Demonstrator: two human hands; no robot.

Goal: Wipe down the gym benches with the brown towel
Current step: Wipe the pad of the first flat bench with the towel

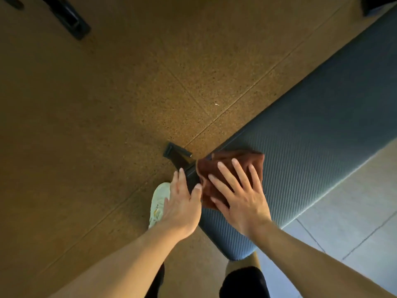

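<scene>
Right hand (240,198) is spread flat, fingers straight, pressing the brown towel (231,166) onto the near end of the blue bench (311,134). Left hand (182,203) grips the bench's dark edge beside it, thumb touching the towel. A pale sneaker (158,203) stands on the speckled floor (129,93) beyond.

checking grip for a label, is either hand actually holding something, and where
Left hand grips the bench at its side edge. Right hand holds nothing; it presses flat on the brown towel.
</scene>
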